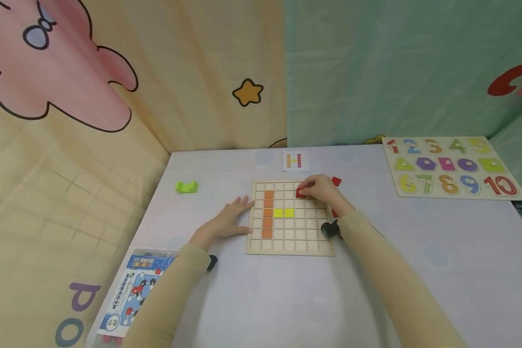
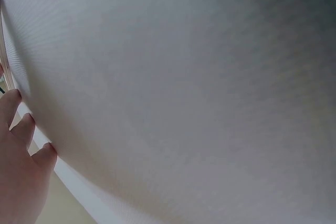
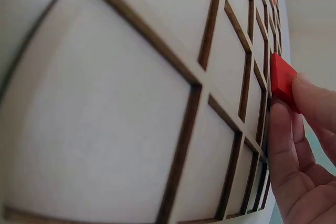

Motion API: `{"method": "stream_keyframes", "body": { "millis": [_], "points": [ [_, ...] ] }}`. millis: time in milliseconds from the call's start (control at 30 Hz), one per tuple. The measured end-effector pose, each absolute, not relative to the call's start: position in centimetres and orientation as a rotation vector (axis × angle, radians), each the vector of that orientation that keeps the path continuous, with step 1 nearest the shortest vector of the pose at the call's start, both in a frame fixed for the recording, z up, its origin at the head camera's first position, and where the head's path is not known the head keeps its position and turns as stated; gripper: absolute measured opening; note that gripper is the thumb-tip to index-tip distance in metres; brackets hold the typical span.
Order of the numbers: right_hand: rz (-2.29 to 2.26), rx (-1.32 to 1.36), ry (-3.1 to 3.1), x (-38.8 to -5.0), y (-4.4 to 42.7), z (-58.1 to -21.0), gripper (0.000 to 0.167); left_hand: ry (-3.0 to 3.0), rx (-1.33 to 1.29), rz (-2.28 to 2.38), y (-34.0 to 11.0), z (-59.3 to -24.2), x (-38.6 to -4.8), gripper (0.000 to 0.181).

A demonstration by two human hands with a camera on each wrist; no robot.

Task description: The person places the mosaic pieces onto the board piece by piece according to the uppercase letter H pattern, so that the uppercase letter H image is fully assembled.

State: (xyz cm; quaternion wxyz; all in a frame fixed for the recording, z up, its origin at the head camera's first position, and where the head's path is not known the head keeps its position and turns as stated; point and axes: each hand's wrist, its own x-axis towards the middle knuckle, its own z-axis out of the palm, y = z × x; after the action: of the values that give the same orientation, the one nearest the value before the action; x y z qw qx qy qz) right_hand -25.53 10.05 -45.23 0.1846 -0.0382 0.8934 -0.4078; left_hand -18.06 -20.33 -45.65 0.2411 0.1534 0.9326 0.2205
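A wooden grid board (image 1: 290, 253) lies on the table. Several orange square tiles (image 1: 267, 223) form a column on its left side, and two yellow tiles (image 1: 283, 212) sit side by side to their right. Between thumb and fingers, my right hand (image 1: 323, 189) pinches a red square tile (image 3: 283, 80) at the board's upper right; the right wrist view shows it tilted against the grid. My left hand (image 1: 228, 220), fingers spread, touches the board's left edge. Loose red tiles (image 1: 336, 181) lie beside the board on the right, partly hidden by my right hand and arm.
Behind the board lies a small card (image 1: 296, 162) picturing coloured squares. A green plastic piece (image 1: 186, 187) is at the left, and a packaged set (image 1: 132, 290) sits near-left, partly under my left arm. At the back right lies a number puzzle board (image 1: 454, 168). Curtains close off the far side.
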Motion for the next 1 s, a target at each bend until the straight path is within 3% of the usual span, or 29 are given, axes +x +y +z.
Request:
{"method": "stream_keyframes", "body": {
  "millis": [633,1000],
  "points": [
    [-1.077,-0.186,2.584,-25.5,8.9,-45.4,0.016,2.57,0.41,0.582,-20.2,-45.8,-18.0,0.09],
    [-1.215,-0.165,2.587,-24.9,11.7,-44.2,0.028,2.556,0.423,0.589,-20.3,-45.9,-18.2,0.09]
  ]
}}
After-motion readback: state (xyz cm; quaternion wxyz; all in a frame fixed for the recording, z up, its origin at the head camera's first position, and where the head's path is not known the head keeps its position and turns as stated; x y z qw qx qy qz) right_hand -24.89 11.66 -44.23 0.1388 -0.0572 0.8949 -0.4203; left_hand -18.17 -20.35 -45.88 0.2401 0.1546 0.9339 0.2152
